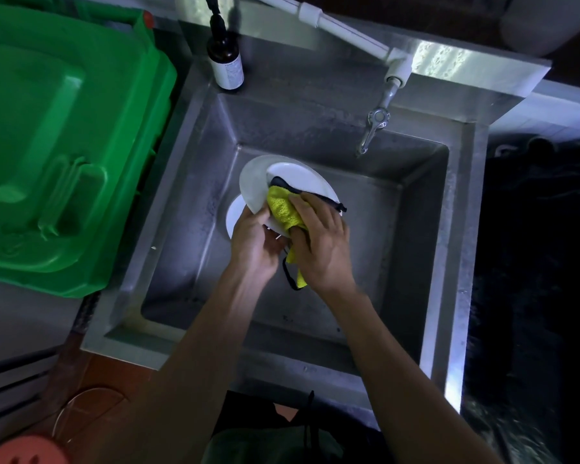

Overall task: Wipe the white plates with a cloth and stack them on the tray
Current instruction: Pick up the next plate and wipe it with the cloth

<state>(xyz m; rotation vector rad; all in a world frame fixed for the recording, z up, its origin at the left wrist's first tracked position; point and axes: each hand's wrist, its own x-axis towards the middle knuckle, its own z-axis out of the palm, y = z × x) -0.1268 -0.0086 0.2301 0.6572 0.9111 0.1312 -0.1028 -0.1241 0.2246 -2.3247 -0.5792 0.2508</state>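
Over the steel sink [416, 229] my left hand [253, 242] grips the near edge of a white plate [258, 182], which is held tilted. My right hand [322, 242] presses a yellow cloth [280, 205] with dark trim against the plate's face, its fingers curled round the cloth. A loose end of the cloth hangs down between my wrists. Another white plate [233, 216] lies lower in the sink, mostly hidden behind my left hand and the held plate. No tray is in view.
A tap [374, 127] hangs over the sink's back right. A dark pump bottle [225, 61] stands on the back left rim. A big green bin lid [57, 145] lies to the left. A dark surface [543, 262] lies right of the sink.
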